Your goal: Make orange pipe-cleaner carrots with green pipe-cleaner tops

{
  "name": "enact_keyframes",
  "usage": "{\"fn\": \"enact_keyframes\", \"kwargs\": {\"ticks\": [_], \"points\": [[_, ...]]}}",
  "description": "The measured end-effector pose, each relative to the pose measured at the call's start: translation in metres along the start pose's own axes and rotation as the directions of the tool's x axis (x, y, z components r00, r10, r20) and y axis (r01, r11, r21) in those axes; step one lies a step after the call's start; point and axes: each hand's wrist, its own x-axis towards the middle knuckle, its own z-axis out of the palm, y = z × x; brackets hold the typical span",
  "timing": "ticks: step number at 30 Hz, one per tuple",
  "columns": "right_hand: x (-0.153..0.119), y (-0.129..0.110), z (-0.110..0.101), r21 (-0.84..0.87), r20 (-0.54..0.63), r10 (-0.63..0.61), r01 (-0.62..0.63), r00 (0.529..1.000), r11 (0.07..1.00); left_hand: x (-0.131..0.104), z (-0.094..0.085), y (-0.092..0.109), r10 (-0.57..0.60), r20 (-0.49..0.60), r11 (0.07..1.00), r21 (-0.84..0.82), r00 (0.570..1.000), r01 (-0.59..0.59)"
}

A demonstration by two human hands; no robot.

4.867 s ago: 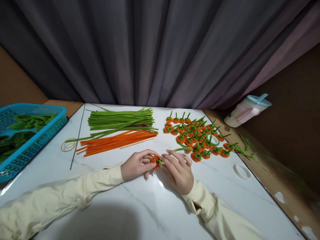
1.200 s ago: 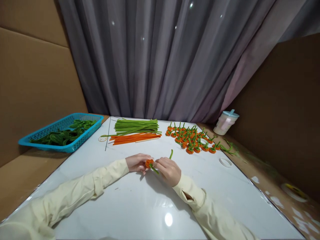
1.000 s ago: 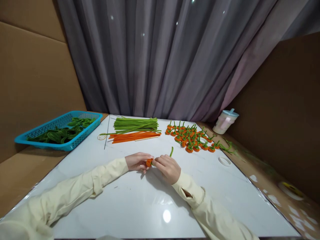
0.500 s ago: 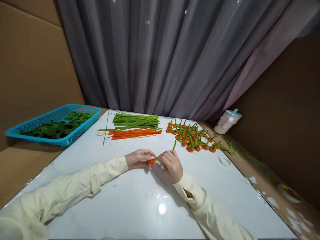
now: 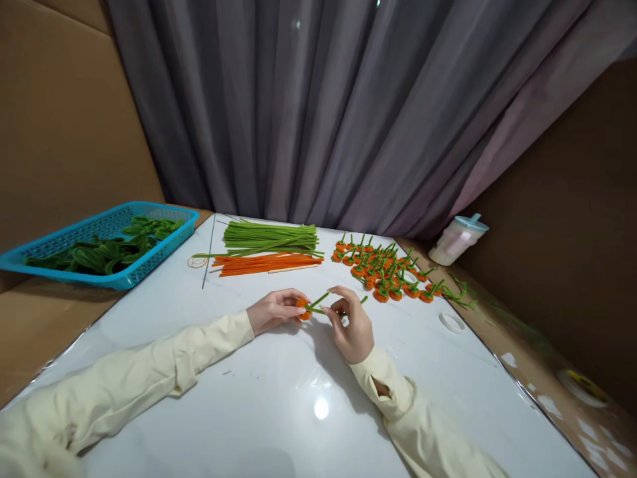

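Left hand (image 5: 271, 311) pinches a small orange pipe-cleaner coil (image 5: 302, 309) just above the table (image 5: 279, 411); right hand (image 5: 351, 323) grips its green stem (image 5: 318, 302) between fingertips, stem not fully wrapped, looks mid-way. Beyond: many finished orange-and-green pieces (image 5: 385, 272), plus unused green pipe cleaners (image 5: 271, 238) and orange pipe cleaners (image 5: 266, 263), so more seems left.

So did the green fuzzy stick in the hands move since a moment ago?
Yes. The green stem now lies slanted across the orange coil, its free end pointing toward the pile of finished pieces, not standing up.
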Motion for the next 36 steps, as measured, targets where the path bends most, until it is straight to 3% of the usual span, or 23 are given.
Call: {"fn": "enact_keyframes", "kwargs": {"ticks": [4, 9, 14, 19, 24, 28, 36], "points": [[0.000, -0.004, 0.001, -0.093, 0.024, -0.122, 0.124, 0.992, 0.988, 0.000, 0.002, -0.002, 0.083, -0.056, 0.996, 0.029, 0.995, -0.082], [0.001, 0.006, 0.004, -0.250, 0.094, -0.250, 0.267, 0.963, 0.931, 0.003, -0.003, -0.003, 0.095, -0.033, 0.989, -0.109, 0.995, -0.098], [0.032, 0.028, 0.005, -0.282, 0.253, -0.496, 0.554, 0.831, 0.784, 0.015, -0.013, 0.004, 0.111, -0.048, 0.989, -0.091, 0.993, -0.116], [0.074, 0.036, 0.006, -0.310, 0.437, -0.460, 0.609, 0.773, 0.730, 0.026, -0.016, 0.012, 0.082, -0.136, 0.993, -0.072, 0.987, -0.092], [0.081, 0.037, 0.013, -0.394, 0.583, -0.461, 0.729, 0.669, 0.560, 0.028, -0.018, 0.009, 0.093, -0.194, 0.993, -0.052, 0.977, -0.105], [0.070, 0.037, 0.022, -0.394, 0.558, -0.552, 0.783, 0.620, 0.481, 0.029, -0.020, 0.005, 0.134, -0.235, 0.991, 0.016, 0.963, -0.134], [0.066, 0.030, 0.026, -0.331, 0.536, -0.633, 0.829, 0.558, 0.451, 0.028, -0.018, 0.008, 0.101, -0.271, 0.994, 0.001, 0.957, -0.105]]}}
